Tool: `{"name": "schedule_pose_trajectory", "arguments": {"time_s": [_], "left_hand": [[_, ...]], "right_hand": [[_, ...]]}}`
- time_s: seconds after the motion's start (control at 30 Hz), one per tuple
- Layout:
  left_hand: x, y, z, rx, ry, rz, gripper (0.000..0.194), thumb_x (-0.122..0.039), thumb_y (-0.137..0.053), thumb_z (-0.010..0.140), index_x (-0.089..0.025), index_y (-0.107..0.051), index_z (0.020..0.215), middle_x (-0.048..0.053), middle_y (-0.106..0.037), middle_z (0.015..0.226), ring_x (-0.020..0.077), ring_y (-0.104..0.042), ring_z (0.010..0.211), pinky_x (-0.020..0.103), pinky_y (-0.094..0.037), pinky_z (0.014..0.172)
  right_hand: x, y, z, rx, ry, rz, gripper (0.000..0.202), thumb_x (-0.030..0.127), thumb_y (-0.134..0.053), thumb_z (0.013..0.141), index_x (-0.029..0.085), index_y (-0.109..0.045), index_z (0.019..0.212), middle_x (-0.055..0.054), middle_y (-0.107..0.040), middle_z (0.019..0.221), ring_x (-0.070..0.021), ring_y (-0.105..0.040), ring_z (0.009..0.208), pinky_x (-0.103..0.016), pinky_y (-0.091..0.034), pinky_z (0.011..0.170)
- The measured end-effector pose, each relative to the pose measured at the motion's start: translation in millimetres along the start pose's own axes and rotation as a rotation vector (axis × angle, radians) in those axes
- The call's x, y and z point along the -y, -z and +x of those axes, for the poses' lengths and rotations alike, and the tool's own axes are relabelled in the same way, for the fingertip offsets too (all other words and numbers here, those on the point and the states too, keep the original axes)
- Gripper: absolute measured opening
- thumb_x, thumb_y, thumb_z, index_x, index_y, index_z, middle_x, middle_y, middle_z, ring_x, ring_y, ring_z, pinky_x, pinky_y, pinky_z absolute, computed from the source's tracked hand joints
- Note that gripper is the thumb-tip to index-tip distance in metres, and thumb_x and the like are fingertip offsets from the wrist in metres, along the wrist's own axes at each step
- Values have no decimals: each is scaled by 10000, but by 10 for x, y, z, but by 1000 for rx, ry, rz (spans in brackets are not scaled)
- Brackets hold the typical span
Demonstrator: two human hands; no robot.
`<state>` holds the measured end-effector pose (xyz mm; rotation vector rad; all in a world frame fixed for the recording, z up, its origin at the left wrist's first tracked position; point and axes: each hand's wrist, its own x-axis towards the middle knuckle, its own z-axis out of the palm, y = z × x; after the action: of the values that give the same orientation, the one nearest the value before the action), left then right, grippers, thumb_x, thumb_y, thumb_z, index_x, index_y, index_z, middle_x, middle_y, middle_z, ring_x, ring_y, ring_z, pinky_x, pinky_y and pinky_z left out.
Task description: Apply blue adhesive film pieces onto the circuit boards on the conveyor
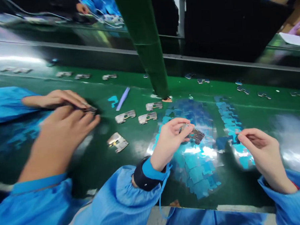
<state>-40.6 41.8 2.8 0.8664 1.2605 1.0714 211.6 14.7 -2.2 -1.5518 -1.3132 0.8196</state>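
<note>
My left hand (170, 138) is closed on a small circuit board (198, 135), dark with metallic parts, held tilted above a wide patch of overlapping blue film pieces (200, 173). The fingers cover the board's near end. To the right, my right hand (263, 145) pinches the edge of a darker blue film piece (223, 143) between thumb and forefinger. That hand hovers beside a narrow strip of lighter blue film pieces (229, 116) on the green mat. The pinched edge is partly hidden by the fingertips.
Several metallic boards (125, 116) lie left of my left hand, near a purple stick (123, 98). A co-worker's hands (62, 127) work on a board at the left. A green post (149, 45) rises behind the mat. More boards (243, 90) line the green strip at the back.
</note>
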Motion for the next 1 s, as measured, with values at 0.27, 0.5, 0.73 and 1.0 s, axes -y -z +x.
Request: {"name": "schedule_pose_trajectory", "arguments": {"time_s": [0.27,0.5,0.73,1.0], "left_hand": [[273,-107,-6,121,230,-242,387,-273,-734,779,-175,-654,1144,62,-765,909,156,-709,877,251,-579,819],[325,-167,-89,86,104,-191,266,-348,-752,773,-227,-635,978,11,-766,843,129,-701,830,193,-575,753],[354,-169,-139,71,-14,-17,255,-333,-678,838,-251,-671,1079,-18,-746,812,110,-674,747,191,-566,733],[276,-210,-191,132,49,-54,355,-269,-715,764,-249,-688,1117,8,-747,825,170,-702,730,308,-614,743]], "right_hand": [[44,-119,31,176,-151,214,176,347,-786,718,192,-709,753,-9,-698,710,-112,-632,636,-232,-541,622],[94,-171,-37,253,-187,250,111,296,-746,783,200,-692,771,11,-668,712,-87,-595,644,-207,-510,619],[74,-196,-47,194,-126,184,103,309,-732,784,216,-694,764,5,-697,746,-115,-639,688,-242,-542,651],[101,-229,-48,163,-77,166,110,314,-758,749,222,-698,746,8,-729,758,-136,-684,722,-279,-579,727]]}}
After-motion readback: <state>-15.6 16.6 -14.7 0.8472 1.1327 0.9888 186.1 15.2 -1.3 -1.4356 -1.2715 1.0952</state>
